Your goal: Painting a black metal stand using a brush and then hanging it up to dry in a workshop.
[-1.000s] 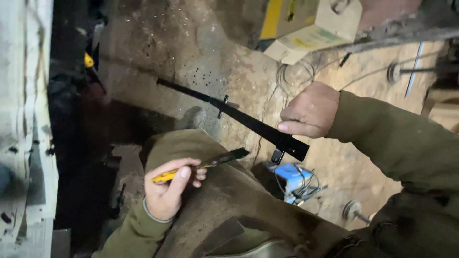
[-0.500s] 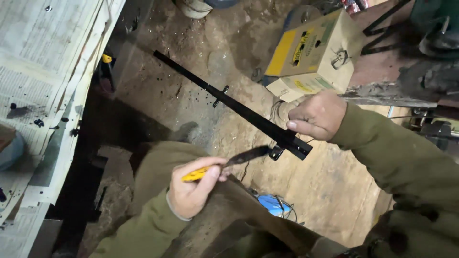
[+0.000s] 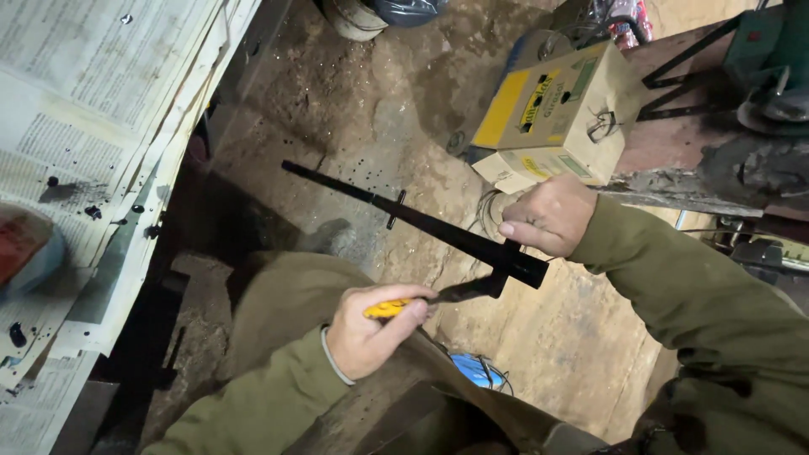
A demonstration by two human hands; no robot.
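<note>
My right hand (image 3: 548,215) grips the thick end of a long black metal bar (image 3: 413,216) that slants up to the left over the dirt floor; a small cross pin sticks through its middle. My left hand (image 3: 366,333) holds a paintbrush with a yellow handle (image 3: 386,308). The brush's dark, paint-loaded head (image 3: 472,289) touches the underside of the bar's thick end, just below my right hand. Both arms wear olive-green sleeves, and my knee in olive trousers (image 3: 286,291) lies under the left hand.
A table covered in newspaper (image 3: 93,126) spattered with black drops runs along the left, with a round red-and-blue object (image 3: 25,248) on it. A yellow-and-brown cardboard box (image 3: 556,114) sits beside a rusty metal stand (image 3: 716,143). A blue object (image 3: 476,371) lies on the floor.
The view has swung left and up, bringing the newspaper table into sight. The brush head has moved in to touch the bar's thick end. Both grips are unchanged.
</note>
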